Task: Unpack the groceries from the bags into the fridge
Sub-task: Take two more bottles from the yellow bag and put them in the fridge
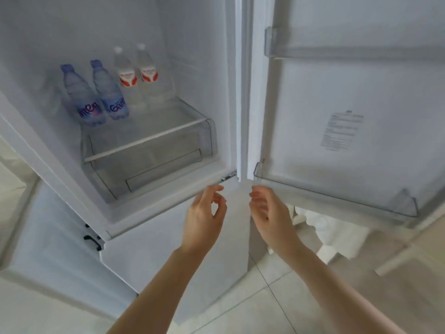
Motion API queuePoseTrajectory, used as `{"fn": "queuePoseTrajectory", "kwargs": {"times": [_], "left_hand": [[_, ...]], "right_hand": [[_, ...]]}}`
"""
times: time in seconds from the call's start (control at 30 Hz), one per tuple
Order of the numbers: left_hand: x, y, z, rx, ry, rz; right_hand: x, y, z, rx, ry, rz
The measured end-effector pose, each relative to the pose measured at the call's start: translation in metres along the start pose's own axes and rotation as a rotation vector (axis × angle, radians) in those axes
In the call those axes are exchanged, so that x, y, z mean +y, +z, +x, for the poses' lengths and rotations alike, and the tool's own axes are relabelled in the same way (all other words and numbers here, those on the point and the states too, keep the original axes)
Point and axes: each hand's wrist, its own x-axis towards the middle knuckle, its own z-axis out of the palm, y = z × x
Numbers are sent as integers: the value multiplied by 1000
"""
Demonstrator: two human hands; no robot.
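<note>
Fridge [197, 56]: white, its upper compartment open, smooth matte walls inside.
Glass shelf [147, 138]: clear pane with a white front strip; four bottles stand on it toward the back left.
Blue-capped bottles [96, 92]: two clear plastic water bottles side by side, ribbed bodies, blue-purple labels, touching or nearly so; they stand nearest the front of the group.
Red-labelled bottles [137, 73]: two clear bottles with white caps and red-and-white labels, standing side by side just behind and to the right of the blue-capped pair.
Crisper drawer [149, 169]: transparent plastic bin under the glass shelf, rounded corners, a moulded recess in its front; nothing can be made out inside it.
Fridge door [349, 104]: swung open to the right, white inner liner with a small printed sticker.
Door bins [337, 196]: two clear plastic rails, one high and one low; nothing shows in either.
Left hand [204, 213]: raised just below the compartment's lower edge, fingers loosely curled, grasping nothing.
Right hand [269, 210]: beside the left, below the door's inner corner, fingers relaxed and slightly bent, also free of any object.
White bag [332, 235]: crumpled, soft plastic on the tiled floor [277, 297] under the open door, partly hidden by it; contents cannot be told.
Lower door [168, 261]: closed, flat white panel below the open compartment.
</note>
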Motion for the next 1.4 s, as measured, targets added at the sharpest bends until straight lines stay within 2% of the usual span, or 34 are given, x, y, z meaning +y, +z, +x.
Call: {"fn": "queuePoseTrajectory", "kwargs": {"times": [0.2,0.4,0.57,0.83,1.0,1.17,1.27,1.4], "left_hand": [[72,85,-79,-215,27,-76],[151,178,-170,-448,-88,-158],[209,250,-237,-616,-24,-147],[268,322,-268,-755,0,-164],[280,363,-251,-798,-32,-133],[283,421,-215,-854,-58,-83],[290,460,-182,-863,-50,-63],[298,516,-130,-824,-56,-49]], "right_hand": [[50,-102,-84,49,115,-91],[99,-204,-170,100,296,-129],[141,-286,-238,148,433,-177],[186,-385,-309,256,635,-288],[218,-425,-303,319,749,-272],[259,-461,-256,339,764,-284],[290,-487,-215,295,729,-323],[335,-522,-161,143,659,-439]]}}
